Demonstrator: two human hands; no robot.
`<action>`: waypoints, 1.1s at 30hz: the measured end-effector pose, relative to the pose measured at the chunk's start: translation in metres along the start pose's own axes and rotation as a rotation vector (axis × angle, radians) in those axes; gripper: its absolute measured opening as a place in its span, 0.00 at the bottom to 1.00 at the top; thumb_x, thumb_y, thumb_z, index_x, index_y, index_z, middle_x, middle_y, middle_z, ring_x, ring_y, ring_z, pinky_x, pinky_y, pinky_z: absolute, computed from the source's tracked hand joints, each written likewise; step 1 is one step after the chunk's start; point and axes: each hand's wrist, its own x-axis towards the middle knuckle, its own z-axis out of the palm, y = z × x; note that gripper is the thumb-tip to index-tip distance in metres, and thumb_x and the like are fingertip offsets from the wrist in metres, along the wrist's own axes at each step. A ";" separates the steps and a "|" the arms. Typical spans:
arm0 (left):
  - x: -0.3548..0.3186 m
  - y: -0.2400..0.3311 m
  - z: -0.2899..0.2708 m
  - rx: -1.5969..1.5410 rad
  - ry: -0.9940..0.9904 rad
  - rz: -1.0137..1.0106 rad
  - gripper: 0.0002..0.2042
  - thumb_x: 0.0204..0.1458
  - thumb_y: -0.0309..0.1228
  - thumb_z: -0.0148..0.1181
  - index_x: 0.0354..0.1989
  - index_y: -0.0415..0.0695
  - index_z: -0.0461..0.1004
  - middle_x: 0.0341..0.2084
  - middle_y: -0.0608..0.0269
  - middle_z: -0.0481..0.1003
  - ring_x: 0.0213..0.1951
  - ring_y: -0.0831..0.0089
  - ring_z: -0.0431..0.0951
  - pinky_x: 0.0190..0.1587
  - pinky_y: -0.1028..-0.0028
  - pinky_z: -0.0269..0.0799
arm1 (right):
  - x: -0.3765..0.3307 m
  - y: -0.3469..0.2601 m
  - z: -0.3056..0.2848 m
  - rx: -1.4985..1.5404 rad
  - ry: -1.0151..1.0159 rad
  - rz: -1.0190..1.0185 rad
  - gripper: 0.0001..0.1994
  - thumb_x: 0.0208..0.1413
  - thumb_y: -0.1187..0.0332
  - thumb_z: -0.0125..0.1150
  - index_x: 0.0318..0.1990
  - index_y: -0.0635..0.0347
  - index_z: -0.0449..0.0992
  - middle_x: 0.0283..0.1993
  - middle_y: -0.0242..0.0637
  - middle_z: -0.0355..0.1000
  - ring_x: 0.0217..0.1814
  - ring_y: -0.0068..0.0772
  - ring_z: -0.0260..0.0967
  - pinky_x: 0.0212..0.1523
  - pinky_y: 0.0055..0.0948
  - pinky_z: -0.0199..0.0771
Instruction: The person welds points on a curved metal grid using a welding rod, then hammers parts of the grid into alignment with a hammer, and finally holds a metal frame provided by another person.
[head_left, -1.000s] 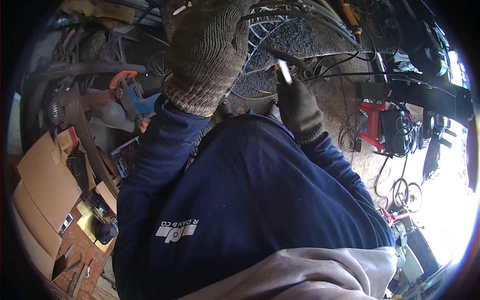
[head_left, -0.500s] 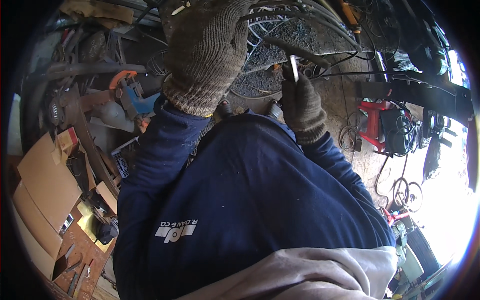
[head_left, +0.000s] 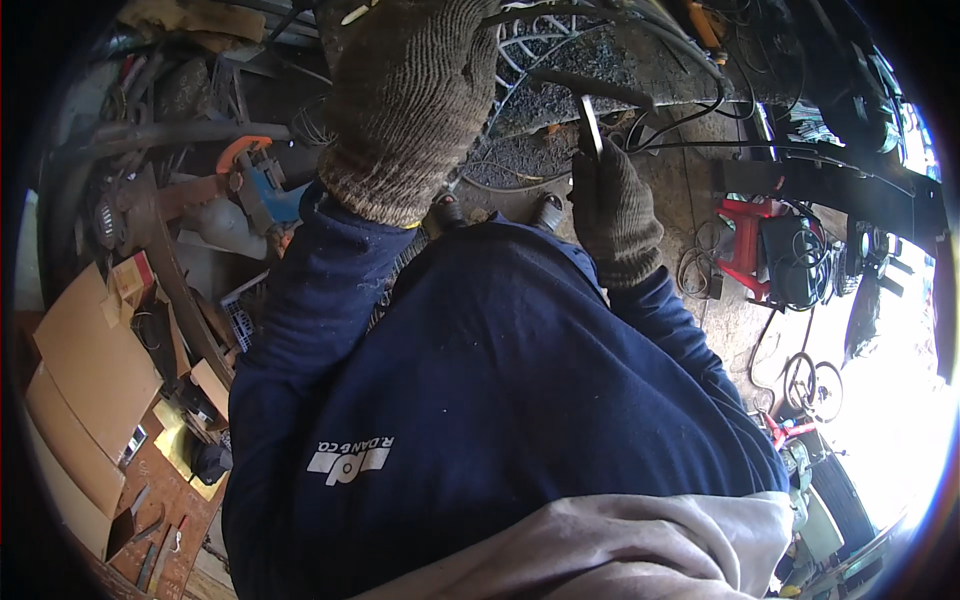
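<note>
My right hand, in a brown knitted glove, is closed around a chipping hammer. Its flat silver shank rises from my fist to a long dark head, which lies crosswise over the dark, grit-covered work surface. My left hand, in a matching glove, is at the upper edge, left of the hammer. Its back faces me, and its fingers are mostly hidden or out of the picture. Just beside it, a curved metal piece with thin, pale, rib-like bars lies on the surface.
Dark cables and an orange-handled tool lie at the upper right. A red stand with a black case is on the floor to the right. At left are a blue and orange tool, cardboard and a brown board with tools.
My right hand has moved slightly down and right. The hammer's head has tilted closer to level, and more of its shank shows. My left hand has shifted slightly up and left.
</note>
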 end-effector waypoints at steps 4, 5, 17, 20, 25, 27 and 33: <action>0.005 0.003 -0.001 0.009 0.010 0.050 0.21 0.58 0.24 0.58 0.61 0.46 0.76 0.50 0.53 0.80 0.51 0.54 0.79 0.56 0.59 0.76 | 0.007 -0.020 -0.007 -0.113 -0.087 0.058 0.15 0.69 0.59 0.55 0.56 0.59 0.75 0.39 0.51 0.80 0.39 0.55 0.81 0.37 0.45 0.79; 0.007 0.003 -0.002 0.002 0.005 0.077 0.21 0.58 0.24 0.58 0.61 0.46 0.76 0.50 0.54 0.80 0.51 0.55 0.79 0.54 0.59 0.76 | 0.007 -0.014 -0.005 -0.134 -0.076 0.008 0.16 0.70 0.59 0.55 0.56 0.59 0.75 0.39 0.51 0.79 0.38 0.54 0.81 0.37 0.45 0.79; 0.030 0.007 -0.010 0.213 -0.063 0.111 0.12 0.62 0.28 0.59 0.53 0.43 0.78 0.40 0.52 0.82 0.41 0.56 0.84 0.41 0.65 0.81 | 0.000 -0.017 -0.019 0.211 -0.247 0.050 0.13 0.70 0.61 0.54 0.54 0.59 0.73 0.33 0.43 0.75 0.33 0.43 0.78 0.34 0.42 0.78; 0.037 -0.003 0.011 0.163 -0.038 0.182 0.11 0.63 0.28 0.58 0.52 0.43 0.78 0.40 0.52 0.82 0.42 0.55 0.83 0.44 0.62 0.81 | -0.004 -0.022 -0.022 0.186 -0.020 -0.169 0.17 0.72 0.60 0.51 0.61 0.57 0.74 0.29 0.36 0.75 0.29 0.29 0.76 0.31 0.34 0.75; 0.039 0.007 -0.002 0.238 -0.084 0.133 0.11 0.63 0.28 0.58 0.52 0.43 0.78 0.41 0.52 0.82 0.44 0.55 0.83 0.47 0.60 0.80 | 0.000 -0.029 -0.016 0.103 -0.112 -0.207 0.15 0.70 0.63 0.54 0.58 0.61 0.75 0.32 0.45 0.77 0.32 0.40 0.80 0.34 0.38 0.76; 0.037 0.010 -0.010 0.243 -0.146 0.054 0.11 0.62 0.28 0.59 0.52 0.43 0.78 0.41 0.52 0.82 0.44 0.55 0.83 0.47 0.60 0.80 | 0.006 -0.025 -0.006 -0.022 -0.252 -0.050 0.15 0.69 0.64 0.55 0.57 0.60 0.76 0.33 0.48 0.77 0.36 0.46 0.80 0.37 0.40 0.77; 0.032 0.005 0.004 0.301 0.000 0.202 0.11 0.60 0.27 0.61 0.51 0.44 0.78 0.41 0.55 0.81 0.43 0.57 0.82 0.45 0.61 0.81 | 0.002 -0.035 -0.025 0.348 -0.065 -0.238 0.15 0.68 0.65 0.57 0.57 0.62 0.75 0.34 0.46 0.78 0.33 0.44 0.80 0.35 0.39 0.78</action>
